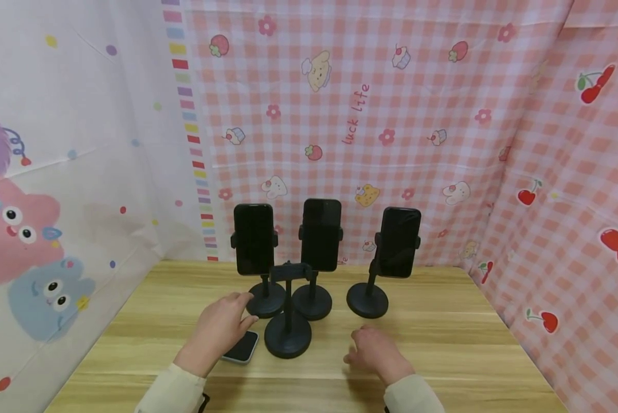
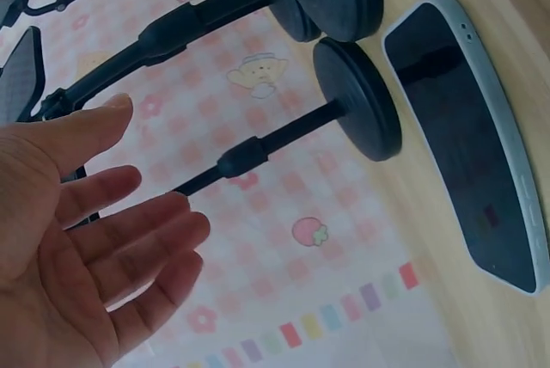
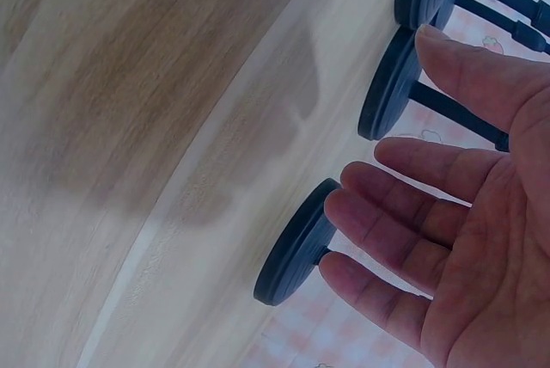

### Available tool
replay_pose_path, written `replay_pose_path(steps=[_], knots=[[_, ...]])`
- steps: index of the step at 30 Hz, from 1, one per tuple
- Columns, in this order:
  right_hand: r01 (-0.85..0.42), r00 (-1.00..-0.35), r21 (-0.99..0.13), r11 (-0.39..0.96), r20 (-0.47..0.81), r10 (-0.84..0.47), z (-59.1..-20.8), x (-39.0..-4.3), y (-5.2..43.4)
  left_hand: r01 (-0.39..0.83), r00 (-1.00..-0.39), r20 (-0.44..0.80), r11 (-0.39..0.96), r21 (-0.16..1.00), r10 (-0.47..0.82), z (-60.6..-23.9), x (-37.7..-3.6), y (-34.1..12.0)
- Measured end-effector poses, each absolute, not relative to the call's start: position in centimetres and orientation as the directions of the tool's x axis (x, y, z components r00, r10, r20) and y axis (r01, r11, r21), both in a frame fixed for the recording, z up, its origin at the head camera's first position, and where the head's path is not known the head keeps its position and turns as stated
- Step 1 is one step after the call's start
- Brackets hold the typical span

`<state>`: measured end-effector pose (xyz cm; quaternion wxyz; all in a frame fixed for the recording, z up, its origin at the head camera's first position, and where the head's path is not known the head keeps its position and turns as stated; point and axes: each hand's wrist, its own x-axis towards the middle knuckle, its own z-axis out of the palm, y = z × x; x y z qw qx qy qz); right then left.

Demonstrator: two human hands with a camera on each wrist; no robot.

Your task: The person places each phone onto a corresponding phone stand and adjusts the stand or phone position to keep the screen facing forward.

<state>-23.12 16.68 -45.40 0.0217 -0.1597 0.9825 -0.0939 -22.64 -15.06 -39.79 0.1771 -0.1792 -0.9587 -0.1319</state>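
Note:
My left hand [image 1: 217, 326] hovers over a smartphone [image 1: 244, 347] that lies face up on the table, partly hidden by the hand in the head view. Its fingers are loosely bent and grip nothing; the left wrist view shows the phone's pale case [image 2: 509, 127] beyond them. Just right of this hand stands a black phone stand [image 1: 288, 339] with an unoccupied holder. Over the front right of the table is my right hand [image 1: 376, 353], palm facing inward and fingers [image 3: 387, 230] relaxed, holding nothing.
Behind stand three black stands, each bearing an upright dark-screened phone: left [image 1: 254, 241], middle [image 1: 321, 238] and right [image 1: 400, 241]. The wooden table [image 1: 443, 344] ends at a pink checked cloth [image 1: 417, 160] behind and a white printed cloth [image 1: 128, 143] on the left.

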Motion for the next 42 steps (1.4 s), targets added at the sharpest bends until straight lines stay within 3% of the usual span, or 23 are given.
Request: replay_pose_path(steps=[17, 25, 33, 42], knots=[[-0.364, -0.931, -0.130, 0.922, 0.035, -0.363, -45.5, -23.0, 16.0, 0.302, -0.919, 0.303, 0.944, 0.134, 0.252, -41.5, -22.6, -16.8], [-0.389, -0.921, -0.107, 0.915, 0.034, -0.388, -45.5, -23.0, 15.5, 0.229, -0.961, 0.196, 0.960, 0.162, 0.196, -42.4, -22.5, -18.1], [-0.410, -0.912, -0.105, 0.906, 0.038, -0.408, -45.7, -23.0, 14.8, 0.193, -0.971, 0.179, 0.962, 0.195, 0.158, -43.5, -22.1, -19.8], [-0.408, -0.911, -0.112, 0.906, -0.008, -0.411, -45.8, -23.2, 13.2, 0.125, -0.992, 0.062, 0.966, 0.224, 0.113, -44.3, -21.7, -21.9]])
